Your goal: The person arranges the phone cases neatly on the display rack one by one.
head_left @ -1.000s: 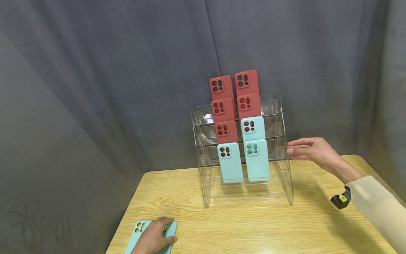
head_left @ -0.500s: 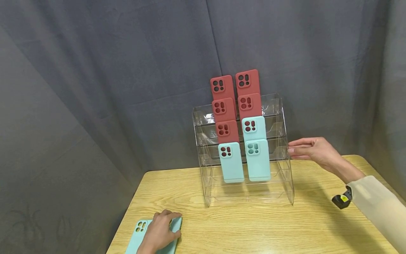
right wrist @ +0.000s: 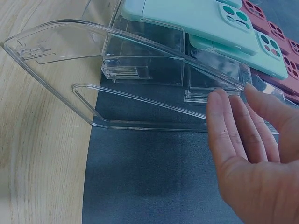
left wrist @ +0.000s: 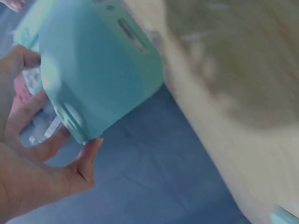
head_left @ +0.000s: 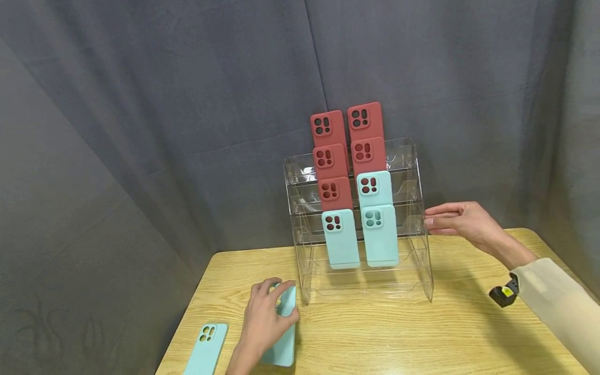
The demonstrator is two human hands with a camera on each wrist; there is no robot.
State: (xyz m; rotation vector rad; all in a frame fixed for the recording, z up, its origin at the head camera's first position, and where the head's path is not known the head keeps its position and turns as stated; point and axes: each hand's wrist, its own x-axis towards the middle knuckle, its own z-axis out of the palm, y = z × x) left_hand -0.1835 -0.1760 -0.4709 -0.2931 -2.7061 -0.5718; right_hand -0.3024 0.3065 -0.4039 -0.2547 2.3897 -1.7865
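My left hand [head_left: 267, 317] grips a mint phone case [head_left: 284, 344] by its edges and holds it above the table, left of a clear acrylic display rack [head_left: 365, 294]. In the left wrist view, thumb and fingers pinch the edges of the phone case [left wrist: 103, 70]. My right hand [head_left: 469, 224] touches the rack's right side with its fingertips, the fingers nearly straight. Seen from the right wrist, the hand [right wrist: 252, 144] is against the clear side panel. Red phone cases [head_left: 334, 192] and mint phone cases [head_left: 380, 242] stand on the rack in two columns.
Another mint phone case [head_left: 206, 351] lies on the wooden table [head_left: 398, 333] at the front left. A grey curtain [head_left: 164, 130] hangs behind and beside the table. The rack stands near the table's back edge.
My left hand has lifted one mint phone case off the table and carried it right and forward toward the rack. The other case stays lying there. My right hand has kept its place.
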